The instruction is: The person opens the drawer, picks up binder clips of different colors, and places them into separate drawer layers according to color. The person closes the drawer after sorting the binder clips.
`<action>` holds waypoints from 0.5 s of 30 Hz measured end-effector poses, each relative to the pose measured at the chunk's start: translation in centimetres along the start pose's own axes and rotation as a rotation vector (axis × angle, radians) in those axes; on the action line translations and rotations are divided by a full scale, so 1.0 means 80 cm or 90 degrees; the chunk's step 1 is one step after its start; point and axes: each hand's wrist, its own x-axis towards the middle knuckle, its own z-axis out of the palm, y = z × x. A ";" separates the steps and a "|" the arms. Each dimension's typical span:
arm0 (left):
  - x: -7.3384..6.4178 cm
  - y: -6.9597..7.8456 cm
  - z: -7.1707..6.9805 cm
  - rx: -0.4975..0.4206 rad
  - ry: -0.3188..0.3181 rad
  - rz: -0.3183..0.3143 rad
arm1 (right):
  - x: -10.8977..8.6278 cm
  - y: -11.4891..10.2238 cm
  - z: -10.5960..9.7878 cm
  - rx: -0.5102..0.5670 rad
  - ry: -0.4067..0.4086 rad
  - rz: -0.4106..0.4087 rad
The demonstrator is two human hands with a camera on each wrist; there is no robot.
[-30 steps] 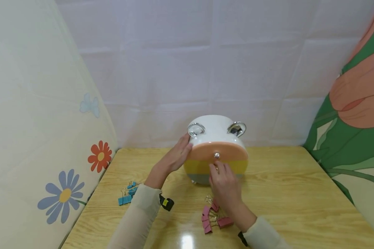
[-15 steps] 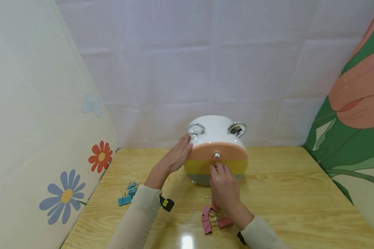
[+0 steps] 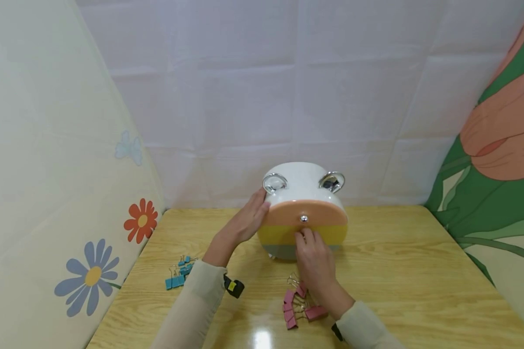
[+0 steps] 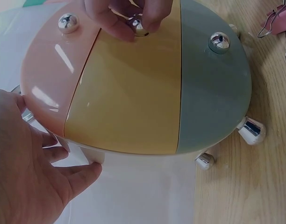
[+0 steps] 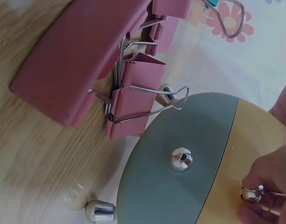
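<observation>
A rounded white drawer box (image 3: pixel 300 177) with two chrome rings on top stands on the table. Its front has three bands: an orange drawer (image 3: pixel 288 211), a yellow drawer (image 4: pixel 124 102) and a grey-green drawer (image 5: pixel 180 126), each with a chrome knob. My left hand (image 3: pixel 243 224) rests against the box's left side, fingers extended along the white wall. With thumb and fingers, my right hand (image 3: pixel 316 261) pinches the middle knob (image 5: pixel 251 193) on the yellow drawer. That drawer front looks level with the other two in the left wrist view.
Several pink binder clips (image 3: pixel 290 310) lie in front of the box, close below my right forearm. Several blue binder clips (image 3: pixel 174 282) lie on the wooden table (image 3: pixel 401 271) left of my left sleeve. A white cloth backdrop (image 3: pixel 227 106) hangs behind the box.
</observation>
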 end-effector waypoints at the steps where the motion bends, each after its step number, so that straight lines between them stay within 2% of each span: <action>1: 0.000 0.000 0.000 0.000 0.001 0.001 | 0.000 0.000 0.000 0.000 0.000 -0.001; 15: 0.001 -0.002 0.002 -0.001 0.006 0.008 | 0.000 0.006 0.004 -0.003 -0.017 -0.018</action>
